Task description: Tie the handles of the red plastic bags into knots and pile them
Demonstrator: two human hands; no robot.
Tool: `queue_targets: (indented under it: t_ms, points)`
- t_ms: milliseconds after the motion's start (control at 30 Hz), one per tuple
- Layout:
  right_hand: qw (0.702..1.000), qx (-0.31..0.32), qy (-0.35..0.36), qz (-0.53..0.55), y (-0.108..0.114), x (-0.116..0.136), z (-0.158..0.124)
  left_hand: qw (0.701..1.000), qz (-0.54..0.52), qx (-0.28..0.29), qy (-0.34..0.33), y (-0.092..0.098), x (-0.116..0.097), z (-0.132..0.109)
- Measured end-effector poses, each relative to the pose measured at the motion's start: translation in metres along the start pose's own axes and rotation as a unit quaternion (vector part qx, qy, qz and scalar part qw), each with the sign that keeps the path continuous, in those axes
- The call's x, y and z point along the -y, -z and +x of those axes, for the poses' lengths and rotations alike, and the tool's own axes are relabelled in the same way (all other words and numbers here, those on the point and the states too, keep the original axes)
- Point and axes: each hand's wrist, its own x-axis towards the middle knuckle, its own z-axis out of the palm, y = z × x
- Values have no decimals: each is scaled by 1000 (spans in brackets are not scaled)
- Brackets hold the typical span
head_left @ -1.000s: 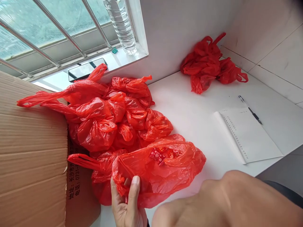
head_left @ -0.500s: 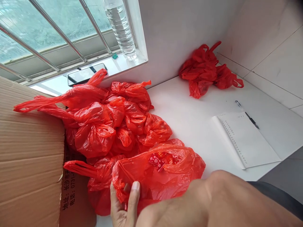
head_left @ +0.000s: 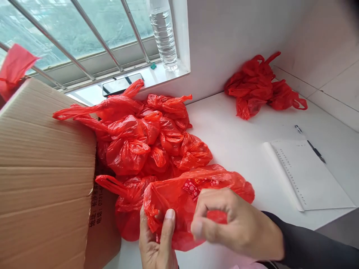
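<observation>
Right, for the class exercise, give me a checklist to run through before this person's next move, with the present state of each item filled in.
1. Left hand gripping the bag: ok, thumb and fingers pinch its gathered edge.
2. Bag's mouth open: ok, the inside shows.
3. Packets in the bag: ok, some show; their number, cannot tell.
4. Right hand free: cannot tell, its fingers are curled and could hide something small.
5. View into the bag unblocked: not ok, the right hand covers part of it.
6. Notebook clear of both hands: ok, it lies apart from them.
</observation>
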Motion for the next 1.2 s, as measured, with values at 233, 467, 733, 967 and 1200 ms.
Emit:
queue_targets:
  t_ms: [233, 467, 733, 967, 1200]
  points:
    - [874, -29, -49, -483, -5, -88, 12, 994, -87, 28, 55, 4, -4, -7]
    - [863, -25, -24, -504, -12, -99, 27, 994, -72, 37, 72, 10, -1, -10]
    - [861, -57, -8, -506, -15, -110, 27, 993, -81, 50, 73, 9, 1, -12]
    - [854, -95, -10, -511, -11, -107, 22, 993, -79, 61, 67, 6, -2, -8]
    - [867, -51, -5, -496, -10, -107, 25, 992, -79, 32, 88, 6, 4, -3]
